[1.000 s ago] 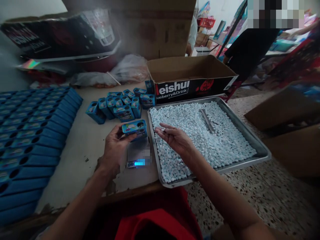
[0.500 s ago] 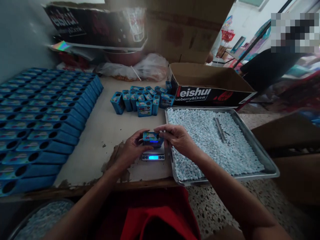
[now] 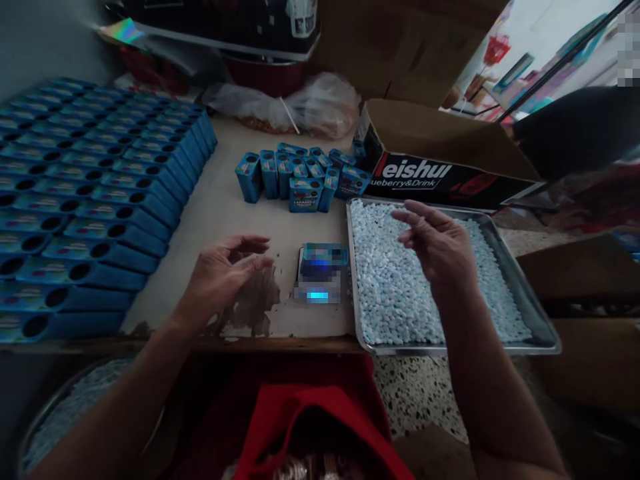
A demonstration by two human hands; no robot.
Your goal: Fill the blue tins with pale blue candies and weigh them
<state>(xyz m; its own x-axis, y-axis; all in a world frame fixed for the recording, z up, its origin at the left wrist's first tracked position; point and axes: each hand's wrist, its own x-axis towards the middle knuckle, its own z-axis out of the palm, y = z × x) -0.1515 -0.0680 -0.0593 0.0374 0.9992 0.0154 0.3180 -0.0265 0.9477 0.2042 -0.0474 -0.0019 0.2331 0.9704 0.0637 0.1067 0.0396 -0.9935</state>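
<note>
A small blue printed box (image 3: 325, 255) stands on a compact digital scale (image 3: 318, 285) whose display glows blue. To the left of the scale, my left hand (image 3: 220, 270) hovers over the table, open, with thumb and fingers apart and nothing between them. My right hand (image 3: 445, 250) is above the metal tray (image 3: 544, 341), its fingers stretched out, and I see nothing held in it. Small white and pale blue candies (image 3: 390, 287) fill much of the tray. The metal bar seen earlier on the candies is hidden behind my right hand.
Rows of blue boxes with dark round openings (image 3: 115, 230) cover the table's left side. Several more blue boxes (image 3: 306, 195) stand behind the scale. A black-printed carton (image 3: 415, 170) sits behind the tray. At lower left is a container of candies (image 3: 83, 407).
Both hands have let go of the blue box, which stays on the scale. My left hand has moved left; my right hand has moved right over the tray. The view has shifted.
</note>
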